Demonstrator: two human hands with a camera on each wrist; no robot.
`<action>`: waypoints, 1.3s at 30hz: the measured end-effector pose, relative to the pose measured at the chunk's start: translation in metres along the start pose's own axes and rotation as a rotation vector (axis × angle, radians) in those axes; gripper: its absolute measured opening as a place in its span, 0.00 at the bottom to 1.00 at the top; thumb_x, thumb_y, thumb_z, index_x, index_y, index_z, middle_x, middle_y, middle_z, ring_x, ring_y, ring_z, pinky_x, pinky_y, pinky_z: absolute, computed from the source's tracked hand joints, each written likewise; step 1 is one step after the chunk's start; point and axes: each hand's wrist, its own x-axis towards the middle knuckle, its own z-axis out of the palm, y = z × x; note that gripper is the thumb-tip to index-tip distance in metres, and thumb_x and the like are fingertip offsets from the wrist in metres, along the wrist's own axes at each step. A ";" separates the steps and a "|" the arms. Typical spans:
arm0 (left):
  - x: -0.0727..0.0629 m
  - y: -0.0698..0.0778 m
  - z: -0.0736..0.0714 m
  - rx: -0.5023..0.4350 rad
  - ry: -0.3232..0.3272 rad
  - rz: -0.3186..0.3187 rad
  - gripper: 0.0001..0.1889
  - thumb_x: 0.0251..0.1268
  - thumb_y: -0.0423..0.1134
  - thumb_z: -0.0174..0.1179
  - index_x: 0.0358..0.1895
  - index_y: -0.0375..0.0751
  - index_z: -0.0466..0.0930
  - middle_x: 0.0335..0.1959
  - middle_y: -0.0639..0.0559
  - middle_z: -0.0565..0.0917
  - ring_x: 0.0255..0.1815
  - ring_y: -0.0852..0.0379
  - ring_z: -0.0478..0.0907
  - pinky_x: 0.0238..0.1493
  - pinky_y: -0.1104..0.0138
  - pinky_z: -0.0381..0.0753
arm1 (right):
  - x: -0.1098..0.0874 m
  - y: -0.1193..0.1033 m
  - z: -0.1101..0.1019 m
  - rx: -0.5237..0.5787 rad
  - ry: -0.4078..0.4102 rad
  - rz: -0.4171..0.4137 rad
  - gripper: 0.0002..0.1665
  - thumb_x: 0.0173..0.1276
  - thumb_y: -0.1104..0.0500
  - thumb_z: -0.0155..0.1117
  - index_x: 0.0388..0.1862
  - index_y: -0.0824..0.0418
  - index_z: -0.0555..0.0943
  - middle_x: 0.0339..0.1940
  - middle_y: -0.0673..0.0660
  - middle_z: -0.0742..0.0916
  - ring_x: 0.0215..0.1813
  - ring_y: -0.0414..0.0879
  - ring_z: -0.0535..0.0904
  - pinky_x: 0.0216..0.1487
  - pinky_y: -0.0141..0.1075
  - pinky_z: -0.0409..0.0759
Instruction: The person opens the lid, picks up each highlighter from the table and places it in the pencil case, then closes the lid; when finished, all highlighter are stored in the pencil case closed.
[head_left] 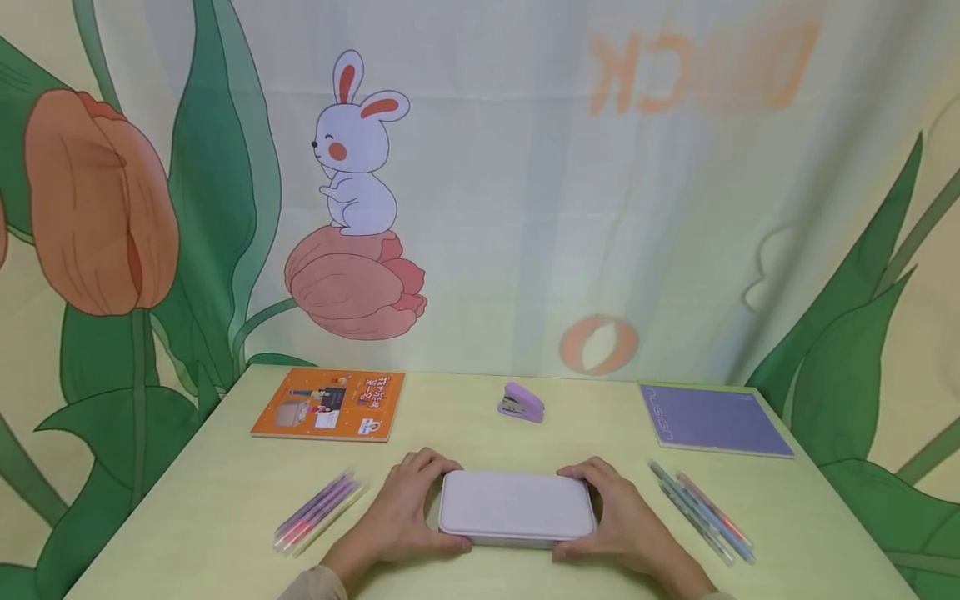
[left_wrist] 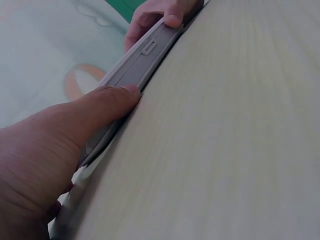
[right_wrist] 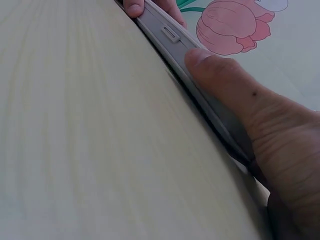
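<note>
A pale lilac pencil case (head_left: 517,504) with rounded corners lies flat, lid shut, near the front middle of the table. My left hand (head_left: 405,512) grips its left end, thumb at the front side and fingers round the far corner. At the right end my right hand (head_left: 615,517) holds it the same way. Both wrist views show the case's front side (left_wrist: 155,47) with a small rectangular tab, and each thumb (right_wrist: 220,70) pressed against that side. The fingertips behind the case are partly hidden.
An orange book (head_left: 330,404) lies at the back left, a purple notebook (head_left: 716,419) at the back right. Between them sits a lilac stapler (head_left: 521,402). Several pens (head_left: 318,512) lie left of my hands, and several more pens (head_left: 701,510) lie to the right. A printed curtain (head_left: 510,208) hangs behind the table.
</note>
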 end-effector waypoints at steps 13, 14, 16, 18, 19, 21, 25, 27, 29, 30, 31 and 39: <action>0.001 0.004 0.000 -0.008 -0.009 0.003 0.51 0.38 0.76 0.84 0.67 0.52 0.81 0.59 0.62 0.79 0.65 0.56 0.73 0.73 0.44 0.72 | 0.003 0.001 -0.004 0.293 -0.027 0.118 0.34 0.62 0.51 0.90 0.64 0.55 0.85 0.56 0.54 0.89 0.50 0.43 0.84 0.53 0.33 0.83; 0.001 0.005 0.000 -0.004 -0.011 -0.004 0.52 0.38 0.76 0.84 0.67 0.51 0.81 0.59 0.61 0.79 0.65 0.56 0.73 0.73 0.44 0.72 | 0.004 0.000 -0.005 0.289 -0.026 0.134 0.32 0.65 0.50 0.88 0.65 0.54 0.86 0.57 0.54 0.89 0.51 0.42 0.85 0.54 0.33 0.83; 0.001 0.005 0.000 0.004 -0.012 -0.019 0.53 0.36 0.75 0.85 0.67 0.49 0.81 0.59 0.60 0.79 0.65 0.55 0.72 0.74 0.44 0.71 | 0.005 -0.002 -0.007 0.293 -0.028 0.160 0.28 0.72 0.49 0.82 0.66 0.56 0.86 0.59 0.54 0.90 0.53 0.42 0.86 0.55 0.33 0.83; 0.001 0.005 0.000 0.023 -0.009 -0.033 0.54 0.34 0.76 0.85 0.65 0.47 0.81 0.57 0.59 0.78 0.64 0.54 0.72 0.73 0.44 0.70 | 0.007 -0.003 -0.009 0.314 -0.025 0.197 0.25 0.80 0.47 0.74 0.68 0.57 0.87 0.61 0.55 0.90 0.56 0.43 0.86 0.58 0.33 0.83; 0.001 0.005 0.001 0.031 -0.007 -0.040 0.54 0.33 0.76 0.85 0.63 0.46 0.81 0.56 0.59 0.78 0.64 0.54 0.72 0.73 0.44 0.69 | 0.008 -0.004 -0.010 0.331 -0.016 0.224 0.23 0.83 0.47 0.70 0.68 0.58 0.87 0.60 0.56 0.91 0.56 0.44 0.87 0.59 0.34 0.82; 0.001 0.005 0.001 0.039 0.000 -0.052 0.53 0.32 0.76 0.86 0.60 0.45 0.80 0.54 0.58 0.78 0.63 0.53 0.71 0.73 0.44 0.67 | 0.010 -0.005 -0.012 0.380 0.003 0.266 0.24 0.89 0.46 0.61 0.67 0.61 0.87 0.59 0.57 0.92 0.56 0.45 0.87 0.61 0.34 0.82; 0.000 0.006 0.001 0.033 0.010 -0.074 0.51 0.30 0.75 0.87 0.56 0.46 0.80 0.51 0.59 0.77 0.61 0.54 0.71 0.72 0.45 0.67 | 0.013 -0.005 -0.014 0.499 0.046 0.309 0.31 0.93 0.46 0.49 0.65 0.71 0.86 0.55 0.62 0.92 0.55 0.47 0.87 0.62 0.35 0.83; -0.001 0.005 0.001 0.028 0.016 -0.080 0.51 0.28 0.75 0.87 0.56 0.46 0.80 0.50 0.60 0.77 0.60 0.54 0.70 0.70 0.46 0.67 | 0.014 -0.005 -0.013 0.555 0.052 0.311 0.31 0.94 0.48 0.49 0.65 0.75 0.84 0.56 0.65 0.91 0.55 0.47 0.87 0.62 0.35 0.84; -0.001 0.005 0.001 0.026 0.021 -0.081 0.51 0.28 0.75 0.87 0.55 0.47 0.79 0.49 0.60 0.76 0.58 0.55 0.70 0.68 0.48 0.67 | 0.013 -0.004 -0.013 0.593 0.058 0.320 0.30 0.93 0.50 0.51 0.66 0.76 0.84 0.57 0.67 0.91 0.56 0.48 0.87 0.62 0.35 0.84; -0.001 0.005 0.001 0.025 0.024 -0.080 0.51 0.28 0.75 0.87 0.54 0.47 0.79 0.48 0.60 0.76 0.58 0.55 0.70 0.68 0.49 0.67 | 0.013 -0.003 -0.013 0.604 0.062 0.323 0.29 0.92 0.50 0.53 0.67 0.76 0.84 0.58 0.67 0.91 0.56 0.48 0.88 0.63 0.35 0.84; -0.001 0.005 0.001 0.025 0.029 -0.079 0.51 0.28 0.75 0.87 0.54 0.47 0.78 0.48 0.60 0.76 0.57 0.56 0.70 0.67 0.49 0.67 | 0.014 -0.002 -0.013 0.610 0.071 0.340 0.29 0.91 0.50 0.55 0.67 0.75 0.84 0.58 0.66 0.91 0.56 0.48 0.89 0.62 0.34 0.84; -0.002 0.006 0.001 0.030 0.046 -0.066 0.51 0.28 0.74 0.88 0.57 0.49 0.80 0.46 0.61 0.75 0.55 0.57 0.69 0.65 0.52 0.67 | 0.020 0.004 -0.010 0.619 0.159 0.416 0.21 0.86 0.58 0.67 0.66 0.73 0.86 0.56 0.65 0.93 0.51 0.45 0.92 0.55 0.35 0.89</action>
